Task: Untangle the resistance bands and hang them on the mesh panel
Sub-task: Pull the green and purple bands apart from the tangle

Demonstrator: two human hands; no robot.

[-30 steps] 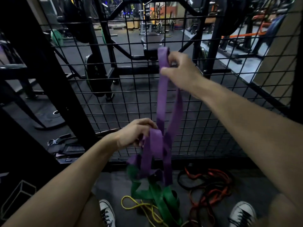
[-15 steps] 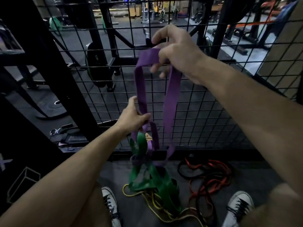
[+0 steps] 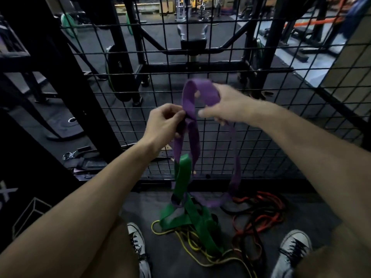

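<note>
A flat, wide purple band (image 3: pixel 189 105) of smooth, matte rubber hangs in front of the black wire mesh panel (image 3: pixel 261 137), held up by both hands. The left hand (image 3: pixel 163 125) pinches it where two strands cross, thumb and fingers curled together on the strap. The right hand (image 3: pixel 226 107) grips the top of the band just to the right, its fingers clamped round the strap so that a rounded loop arches above and between the two hands. From the hands the purple band falls in long limp strands: two close together under the left hand, and one thinner-looking strand further right, curving back in at the bottom.

A green band (image 3: pixel 183 177), equally flat and broad, is threaded through the lower part of the purple one and trails down to the floor (image 3: pixel 313 215), where it lies in folded, ribbon-like coils between two white lace-up shoes. Beneath and near the green coils lies a thin yellow band (image 3: pixel 192 247), cord-like in its loops. To the right, on the dark floor, a tangle of narrow red and black bands (image 3: pixel 259 219) lies in loose rings.

The mesh panel is a grid of thin square-celled wire. Beyond it, far back, stand dark gym frames and weight plates.
</note>
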